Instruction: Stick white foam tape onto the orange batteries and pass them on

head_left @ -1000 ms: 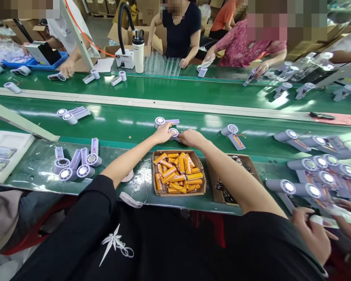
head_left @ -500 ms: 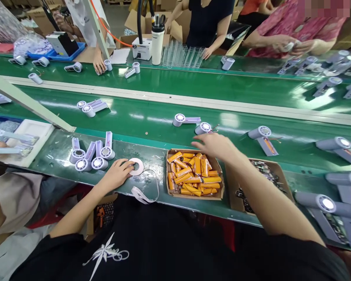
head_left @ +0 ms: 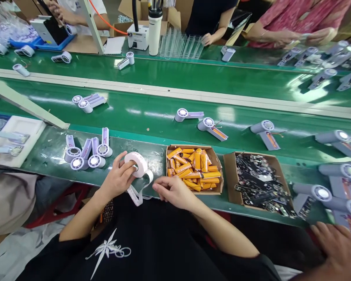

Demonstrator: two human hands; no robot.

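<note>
My left hand is closed on a roll of white tape, its fingers at the hole, the roll tilted up off the bench. A loose strip hangs from the roll in a loop towards the bench's front edge. Just right of that strip is my right hand, fingers curled in with the thumb against them; whether anything is between them is hidden. Left of the roll stand several lilac handheld fans with open handles. Beside my right hand, a cardboard box holds orange wrapped battery packs.
A second box holds dark circuit boards. More fans lie on the green belt, and others crowd the right end. Another person's hand is at lower right. A white foam tray lies left; people sit across.
My right hand has come back from a fan on the belt to beside the tape strip. My left hand has lifted and tilted the roll. The fan now shows an orange pack in its handle.
</note>
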